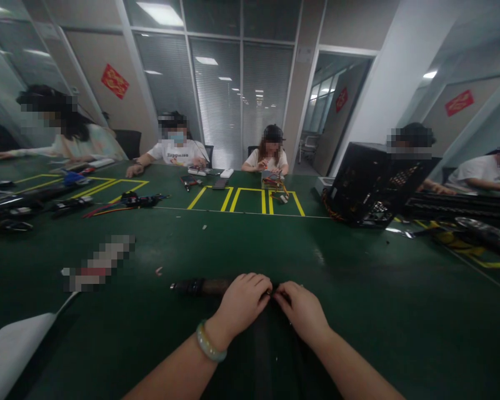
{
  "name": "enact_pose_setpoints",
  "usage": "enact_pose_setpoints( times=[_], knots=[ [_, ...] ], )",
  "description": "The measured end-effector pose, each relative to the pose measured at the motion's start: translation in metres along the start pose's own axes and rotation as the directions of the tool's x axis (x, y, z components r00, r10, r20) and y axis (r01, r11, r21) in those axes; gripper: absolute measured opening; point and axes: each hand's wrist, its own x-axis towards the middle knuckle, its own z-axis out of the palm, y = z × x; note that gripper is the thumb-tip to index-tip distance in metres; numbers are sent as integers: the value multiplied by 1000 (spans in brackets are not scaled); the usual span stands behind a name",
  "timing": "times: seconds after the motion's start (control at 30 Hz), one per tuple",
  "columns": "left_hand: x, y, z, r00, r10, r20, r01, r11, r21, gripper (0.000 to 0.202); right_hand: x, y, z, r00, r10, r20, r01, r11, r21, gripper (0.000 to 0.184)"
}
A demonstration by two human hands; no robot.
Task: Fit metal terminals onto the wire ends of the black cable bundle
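A dark, rod-shaped piece [216,286] with black collars and a small metal stud at its left tip lies crosswise on the green table in front of me. My left hand [245,300] is closed over its right part, fingers curled down around it. Close beside it, my right hand [302,308] is also closed, with thumb and fingers pinched at the rod's right end. The fingertips of both hands nearly meet, and a tiny shiny spot shows between them. What lies under the fingers is hidden. Dim dark strips run from there toward me between my forearms.
A white sheet [20,347] lies at lower left, near a blurred-out item [104,261]. Bundled cables [129,203] sit at left, a black computer case [370,186] at right. Several co-workers sit along the far side, behind yellow tape outlines [250,190].
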Motion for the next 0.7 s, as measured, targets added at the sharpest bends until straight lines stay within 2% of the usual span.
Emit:
enact_pose_setpoints(
  times=[0.2,0.3,0.4,0.57,0.7],
  knots=[
    [-3,7,-1,999,-47,-17,47,999,19,30,3,-10,7,971,-180,-156,138,959,-249,6],
    [-4,8,1,998,-65,-13,66,997,39,32,8,-10,13,967,-250,-53,225,929,-295,13],
    [-4,9,5,997,-73,-17,74,996,47,33,14,-9,16,962,-265,60,269,898,-349,12],
    [-6,13,4,992,2,-128,9,997,81,43,16,-6,12,961,-267,69,272,880,-390,12],
    [-13,14,-6,984,61,-165,-37,989,142,50,6,16,-11,981,-193,31,187,885,-426,9]
  ],
)
